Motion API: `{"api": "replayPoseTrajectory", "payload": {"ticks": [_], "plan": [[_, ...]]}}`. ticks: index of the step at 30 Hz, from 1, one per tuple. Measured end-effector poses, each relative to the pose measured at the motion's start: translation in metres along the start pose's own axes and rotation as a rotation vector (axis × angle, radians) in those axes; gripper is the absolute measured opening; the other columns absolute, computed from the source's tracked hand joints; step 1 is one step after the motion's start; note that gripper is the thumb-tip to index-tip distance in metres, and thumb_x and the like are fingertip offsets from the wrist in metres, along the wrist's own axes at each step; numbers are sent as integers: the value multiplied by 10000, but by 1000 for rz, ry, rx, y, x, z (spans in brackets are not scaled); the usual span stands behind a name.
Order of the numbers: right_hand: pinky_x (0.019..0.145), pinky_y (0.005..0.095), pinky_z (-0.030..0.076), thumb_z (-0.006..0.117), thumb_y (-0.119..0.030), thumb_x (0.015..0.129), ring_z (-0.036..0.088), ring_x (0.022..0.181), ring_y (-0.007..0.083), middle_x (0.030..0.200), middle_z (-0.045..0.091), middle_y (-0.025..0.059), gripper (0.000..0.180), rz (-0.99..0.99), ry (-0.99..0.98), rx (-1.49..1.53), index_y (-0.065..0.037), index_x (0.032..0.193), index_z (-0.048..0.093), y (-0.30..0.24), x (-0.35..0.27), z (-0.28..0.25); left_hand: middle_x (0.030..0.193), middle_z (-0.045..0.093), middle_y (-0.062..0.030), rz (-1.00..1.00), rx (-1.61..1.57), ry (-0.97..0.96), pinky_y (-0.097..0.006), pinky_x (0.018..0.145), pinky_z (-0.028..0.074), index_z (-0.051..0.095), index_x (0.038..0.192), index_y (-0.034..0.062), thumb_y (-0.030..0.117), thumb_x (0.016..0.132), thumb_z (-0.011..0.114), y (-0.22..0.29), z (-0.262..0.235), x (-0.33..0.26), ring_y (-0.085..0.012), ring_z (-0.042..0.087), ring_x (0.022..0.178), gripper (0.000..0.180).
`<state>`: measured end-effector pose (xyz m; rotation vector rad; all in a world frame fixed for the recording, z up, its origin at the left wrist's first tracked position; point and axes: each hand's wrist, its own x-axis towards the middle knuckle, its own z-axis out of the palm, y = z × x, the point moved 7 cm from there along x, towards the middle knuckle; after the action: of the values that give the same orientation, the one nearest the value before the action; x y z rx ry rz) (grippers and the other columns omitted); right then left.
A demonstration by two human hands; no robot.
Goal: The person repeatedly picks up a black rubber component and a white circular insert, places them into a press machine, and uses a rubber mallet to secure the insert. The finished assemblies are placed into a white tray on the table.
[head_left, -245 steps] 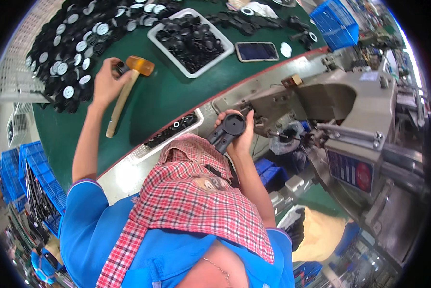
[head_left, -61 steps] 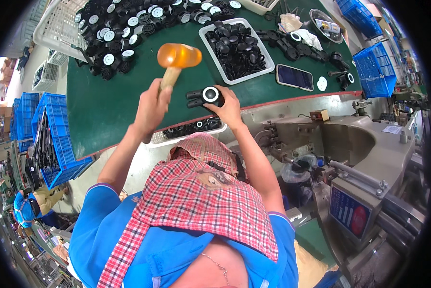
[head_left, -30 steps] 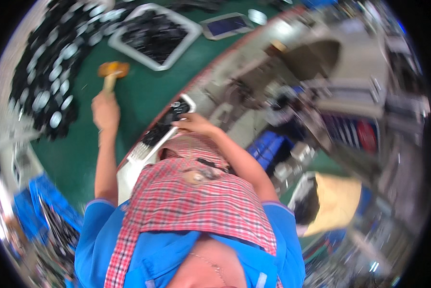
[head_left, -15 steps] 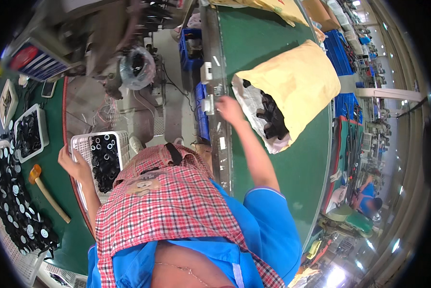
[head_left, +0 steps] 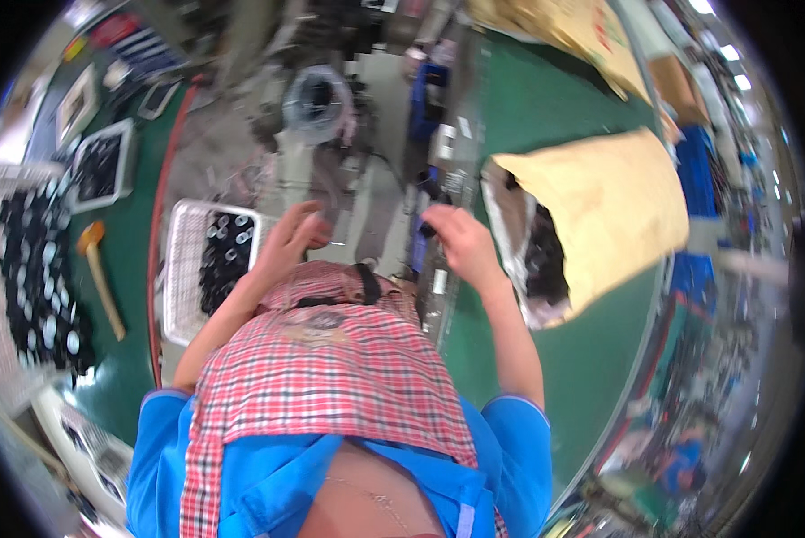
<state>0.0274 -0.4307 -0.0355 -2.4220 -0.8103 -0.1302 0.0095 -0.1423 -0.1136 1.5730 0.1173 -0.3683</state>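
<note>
My right hand [head_left: 465,244] is closed by the edge of the right-hand green table, its fingertips pinching a small black part [head_left: 428,224]. To its right lies a large yellow paper sack [head_left: 613,215] on its side, its mouth toward me and black pieces [head_left: 543,260] inside. My left hand [head_left: 290,240] hangs over the gap between the tables, fingers loosely bent and apart, with nothing visible in them. Below and left of it stands a white basket [head_left: 180,269] of black parts with pale rings [head_left: 228,247]. Motion blurs both hands somewhat.
On the left green table [head_left: 138,242] lie an orange-headed mallet [head_left: 102,278], a white tray [head_left: 125,179] of black pieces and a wide basket of black parts [head_left: 39,278]. A clear bag [head_left: 317,103] hangs ahead. Another yellow sack [head_left: 582,36] lies at the far right.
My left hand has left the white basket's edge and moved right, over the gap. My right hand now has a black part at its fingertips. The whole view has shifted.
</note>
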Motion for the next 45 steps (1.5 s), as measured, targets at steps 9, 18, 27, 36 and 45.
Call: {"api": "replayPoseTrajectory", "payload": {"ticks": [9, 18, 27, 36, 45], "plan": [[878, 347, 514, 654, -123, 782, 597, 1022, 245, 1180, 611, 46, 421, -605, -10, 85, -127, 1202, 682, -153, 121, 86, 809, 634, -12, 84, -164, 150, -223, 610, 463, 573, 1285, 5, 265, 1065, 474, 48, -90, -20, -56, 578, 691, 355], [856, 360, 529, 338, -538, 1060, 680, 899, 265, 1001, 699, 192, 622, 450, -40, 1498, 27, 1228, 538, -179, 219, 212, 899, 626, -67, 130, -294, 300, -260, 706, 498, 457, 1378, -1, 269, 1067, 435, 27, -155, -64, -116, 608, 794, 412], [736, 420, 536, 307, -556, 1055, 592, 788, 275, 860, 590, 151, 534, 596, -184, 1778, -70, 1159, 502, -274, 266, 232, 881, 663, -142, 144, 354, 371, -407, 751, 535, 583, 1004, -10, 242, 1023, 489, 65, -226, -113, -295, 665, 811, 270], [625, 389, 528, 262, -688, 1001, 608, 663, 289, 783, 617, 168, 691, 757, -313, 1631, -77, 1062, 579, -277, 276, 255, 1071, 627, -207, -839, 1557, 1094, -483, 825, 531, 564, 1269, 109, 390, 852, 715, -28, -564, -315, -388, 627, 966, 525], [552, 393, 545, 264, -730, 970, 650, 668, 302, 823, 646, 186, 784, 791, -285, 1833, -31, 1096, 595, -242, 283, 247, 1207, 632, -156, 108, 769, 1031, -362, 977, 473, 568, 1367, 85, 232, 951, 633, 68, -486, -208, -290, 599, 1120, 446]]}}
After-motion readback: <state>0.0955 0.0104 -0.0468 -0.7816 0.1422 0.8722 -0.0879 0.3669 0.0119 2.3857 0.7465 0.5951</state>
